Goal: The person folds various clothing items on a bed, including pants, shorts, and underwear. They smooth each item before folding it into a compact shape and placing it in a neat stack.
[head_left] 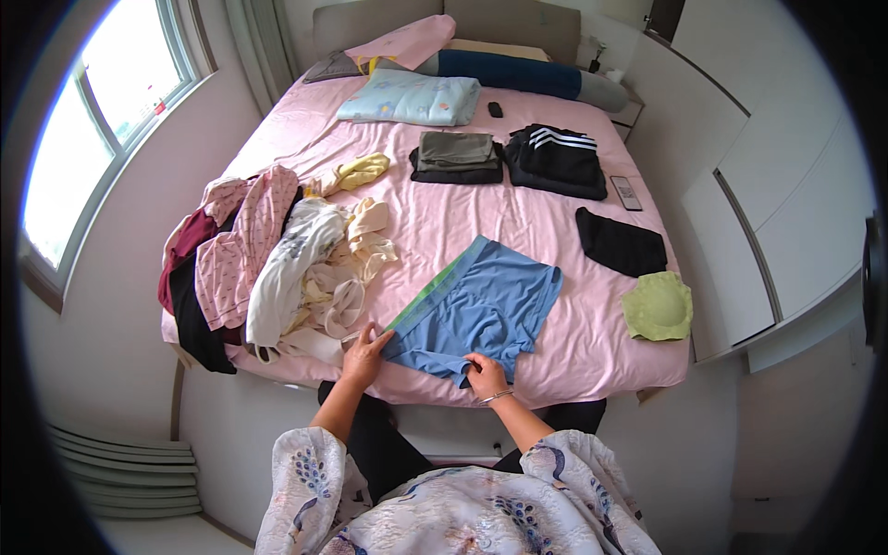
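Observation:
A pair of blue boxer briefs (486, 291) with a green waistband lies spread on the pink bed sheet (453, 215), near the bed's front edge. The waistband slants along its left side. My left hand (363, 359) holds the near corner at the waistband between thumb and fingers. At the near edge, by the leg opening, my right hand (487, 377) pinches a bit of the blue cloth, with the fabric bunched slightly there. A thin bracelet (498, 396) is on my right wrist.
On the left is a heap of loose clothes (245, 250). Folded dark clothes (455, 159), more folded black clothes (560, 159), a phone (626, 193), a black folded garment (620, 242) and a light green bra (657, 307) lie farther back and right. A folded quilt (410, 96) is behind.

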Tool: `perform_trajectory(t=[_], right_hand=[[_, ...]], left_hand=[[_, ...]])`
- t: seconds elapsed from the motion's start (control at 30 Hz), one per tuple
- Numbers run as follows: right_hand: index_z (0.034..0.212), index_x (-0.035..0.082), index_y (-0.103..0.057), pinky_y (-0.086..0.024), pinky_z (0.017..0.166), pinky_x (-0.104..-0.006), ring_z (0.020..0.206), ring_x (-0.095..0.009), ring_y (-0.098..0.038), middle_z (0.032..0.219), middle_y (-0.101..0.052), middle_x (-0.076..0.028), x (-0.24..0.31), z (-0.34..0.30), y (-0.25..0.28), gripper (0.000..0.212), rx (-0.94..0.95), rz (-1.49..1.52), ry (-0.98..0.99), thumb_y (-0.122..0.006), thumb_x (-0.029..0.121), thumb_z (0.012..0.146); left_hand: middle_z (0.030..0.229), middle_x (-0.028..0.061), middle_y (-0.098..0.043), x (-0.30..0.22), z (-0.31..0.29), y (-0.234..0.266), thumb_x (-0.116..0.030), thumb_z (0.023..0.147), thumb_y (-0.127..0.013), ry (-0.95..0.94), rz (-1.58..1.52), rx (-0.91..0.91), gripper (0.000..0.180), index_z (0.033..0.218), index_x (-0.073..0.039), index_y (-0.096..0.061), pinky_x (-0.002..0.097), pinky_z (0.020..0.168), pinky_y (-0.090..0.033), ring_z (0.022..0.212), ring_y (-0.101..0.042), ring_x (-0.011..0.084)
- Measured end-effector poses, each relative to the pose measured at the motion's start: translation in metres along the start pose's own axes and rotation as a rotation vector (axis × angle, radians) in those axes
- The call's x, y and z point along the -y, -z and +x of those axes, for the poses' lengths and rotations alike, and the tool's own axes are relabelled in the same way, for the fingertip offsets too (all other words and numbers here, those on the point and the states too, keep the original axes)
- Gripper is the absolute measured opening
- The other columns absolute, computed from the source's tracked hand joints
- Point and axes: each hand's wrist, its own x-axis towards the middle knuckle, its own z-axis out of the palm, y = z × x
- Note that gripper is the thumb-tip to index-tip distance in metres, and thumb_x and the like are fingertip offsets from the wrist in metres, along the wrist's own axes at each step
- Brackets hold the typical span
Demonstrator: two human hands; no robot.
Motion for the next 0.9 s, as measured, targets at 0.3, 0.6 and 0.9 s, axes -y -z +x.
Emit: perform_trajectory(t=[0.3, 0.6, 0.9], right_hand=[[0.093, 0.003, -0.058, -0.048, 0.073, -0.0364, 0.083, -0.032, -0.059, 0.087, -0.062, -0.017, 0.048, -0.033, 0.034, 0.020, 0.071, -0.055, 0.435, -0.049, 0.003, 0.075], [0.093, 0.002, -0.058, -0.044, 0.062, -0.0266, 0.068, -0.012, -0.054, 0.073, -0.059, -0.004, 0.024, -0.075, 0.061, 0.014, 0.466, 0.156, 0.159, -0.051, 0.008, 0.082], [0.086, 0.000, -0.059, -0.041, 0.056, -0.0283, 0.058, -0.012, -0.047, 0.063, -0.055, -0.005, 0.026, 0.021, 0.108, 0.020, -0.054, 0.160, 0.039, -0.054, 0.019, 0.086]], left_hand=[[0.110, 0.0093, -0.058, 0.015, 0.000, 0.037, -0.002, 0.067, -0.055, -0.212, -0.341, -0.067, 0.029, 0.092, -0.010, -0.065, 0.0350, 0.081, -0.047, 0.098, -0.057, 0.0291], [0.103, 0.0086, -0.061, 0.014, -0.035, 0.069, 0.000, 0.068, -0.055, -0.177, -0.728, 0.135, 0.020, 0.087, -0.003, -0.063, 0.0268, 0.077, -0.045, 0.084, -0.058, 0.0163], [0.080, -0.0012, -0.059, -0.043, 0.104, -0.009, -0.010, 0.084, -0.056, 0.119, -1.352, 0.183, 0.009, 0.090, -0.003, -0.057, 0.0218, 0.067, -0.045, 0.072, -0.054, 0.0065]])
